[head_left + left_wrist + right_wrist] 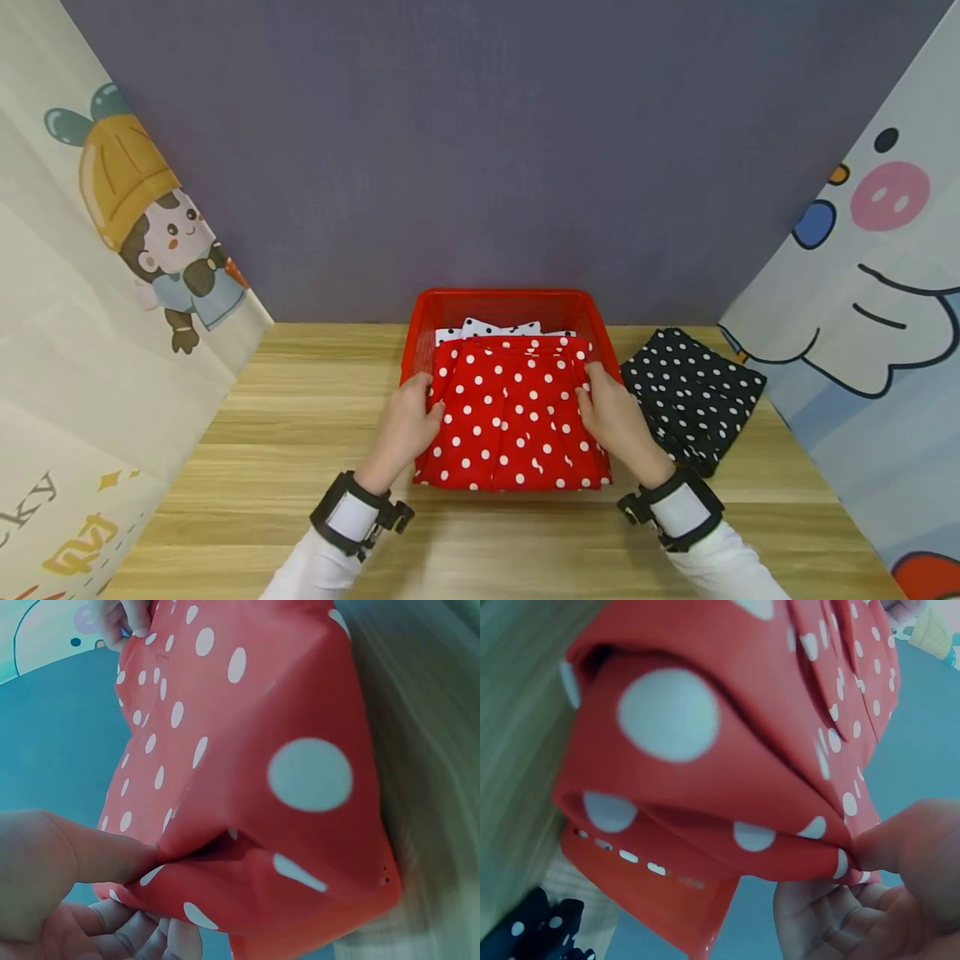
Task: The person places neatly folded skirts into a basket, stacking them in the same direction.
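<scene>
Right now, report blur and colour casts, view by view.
Head: red polka-dot cloth crisp, back wall grey-purple, wood-grain tabletop fairly sharp; left wrist: tabletop smeared on the right, wall tinted teal; right wrist: tabletop blurred on the left, wall bluish too, upper right corner washed out.

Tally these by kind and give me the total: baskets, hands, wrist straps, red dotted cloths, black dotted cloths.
Red basket: 1
Left hand and right hand: 2
Left wrist strap and right wrist strap: 2
Red dotted cloth: 1
Black dotted cloth: 1
Total: 7
</scene>
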A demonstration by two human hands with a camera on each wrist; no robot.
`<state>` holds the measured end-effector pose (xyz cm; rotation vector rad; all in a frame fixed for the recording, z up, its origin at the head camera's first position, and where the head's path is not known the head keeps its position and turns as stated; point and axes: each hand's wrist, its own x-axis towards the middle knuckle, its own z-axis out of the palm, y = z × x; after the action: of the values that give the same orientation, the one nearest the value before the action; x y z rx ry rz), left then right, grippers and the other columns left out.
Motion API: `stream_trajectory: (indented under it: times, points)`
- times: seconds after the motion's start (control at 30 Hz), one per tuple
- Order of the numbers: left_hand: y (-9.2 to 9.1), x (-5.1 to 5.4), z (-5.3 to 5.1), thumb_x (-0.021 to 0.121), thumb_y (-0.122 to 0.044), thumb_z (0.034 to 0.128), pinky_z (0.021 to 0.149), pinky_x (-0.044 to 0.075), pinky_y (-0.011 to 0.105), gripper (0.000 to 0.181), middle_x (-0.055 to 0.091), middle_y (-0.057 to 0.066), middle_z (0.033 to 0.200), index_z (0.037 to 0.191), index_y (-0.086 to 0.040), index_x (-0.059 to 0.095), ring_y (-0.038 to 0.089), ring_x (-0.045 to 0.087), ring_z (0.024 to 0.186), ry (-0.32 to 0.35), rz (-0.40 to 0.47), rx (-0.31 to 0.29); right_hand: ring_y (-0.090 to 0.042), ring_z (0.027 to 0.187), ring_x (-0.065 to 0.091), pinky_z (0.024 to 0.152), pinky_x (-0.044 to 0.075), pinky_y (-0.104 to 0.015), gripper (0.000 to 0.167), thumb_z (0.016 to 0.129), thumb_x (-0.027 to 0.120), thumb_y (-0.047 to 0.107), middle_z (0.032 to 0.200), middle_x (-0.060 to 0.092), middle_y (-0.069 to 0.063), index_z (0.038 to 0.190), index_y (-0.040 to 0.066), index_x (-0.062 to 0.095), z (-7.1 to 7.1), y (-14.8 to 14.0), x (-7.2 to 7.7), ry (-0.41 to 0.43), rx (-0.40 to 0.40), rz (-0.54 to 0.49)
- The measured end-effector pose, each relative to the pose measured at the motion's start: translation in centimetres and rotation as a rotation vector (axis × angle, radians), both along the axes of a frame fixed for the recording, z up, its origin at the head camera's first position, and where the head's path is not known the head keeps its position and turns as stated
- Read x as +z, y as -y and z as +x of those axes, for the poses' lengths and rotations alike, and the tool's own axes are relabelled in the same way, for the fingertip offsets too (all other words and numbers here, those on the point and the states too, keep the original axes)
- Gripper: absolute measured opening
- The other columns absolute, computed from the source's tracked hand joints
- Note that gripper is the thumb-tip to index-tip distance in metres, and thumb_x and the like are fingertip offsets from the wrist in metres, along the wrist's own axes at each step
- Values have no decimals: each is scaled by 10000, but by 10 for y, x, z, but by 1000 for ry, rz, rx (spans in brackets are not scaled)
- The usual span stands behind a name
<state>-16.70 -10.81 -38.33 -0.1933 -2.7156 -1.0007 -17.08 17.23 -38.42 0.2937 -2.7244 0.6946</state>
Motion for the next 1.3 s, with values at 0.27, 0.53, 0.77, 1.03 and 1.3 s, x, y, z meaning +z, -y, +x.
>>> stream_trajectory:
  times: [0.27, 0.53, 0.77, 1.03, 1.3]
  points:
    - [-2, 13, -22, 684, -81, 788, 638, 554, 366, 338, 628, 149, 930, 1083, 32, 562, 228, 596, 757, -14, -44, -7, -299, 743, 644, 617, 544, -458, 336, 837, 632, 92, 952, 603, -202, 1086, -26, 439, -23, -2, 9, 1, 17, 15]
    - [-5, 28, -47, 659, -93, 803, 630, 528, 360, 289, 633, 143, 904, 1055, 20, 576, 245, 597, 762, 20, -107, -3, -336, 733, 656, 589, 542, -455, 356, 859, 602, 99, 932, 613, -240, 1126, -52, 422, -46, -8, 21, 10, 29, 72]
    - [-6, 36, -70, 643, -96, 812, 646, 525, 375, 313, 639, 163, 916, 1084, 44, 573, 264, 603, 762, 30, -154, -5, -356, 736, 645, 623, 540, -473, 351, 865, 578, 98, 906, 603, -250, 1129, -64, 414, -65, -8, 29, -28, 51, 105]
    - [-6, 48, -87, 631, -115, 832, 651, 550, 365, 275, 632, 160, 913, 1056, 21, 546, 245, 620, 759, 91, -118, -10, -380, 872, 620, 739, 517, -513, 337, 872, 561, 86, 988, 573, -252, 1131, -68, 409, -88, -6, 41, -1, 42, 127]
    - [-7, 56, -103, 618, -140, 840, 666, 553, 384, 301, 632, 154, 951, 1087, 14, 542, 264, 641, 787, 99, -149, 6, -395, 902, 609, 768, 501, -536, 316, 895, 523, 91, 1003, 565, -247, 1146, -56, 400, -102, -1, 48, 34, 18, 128]
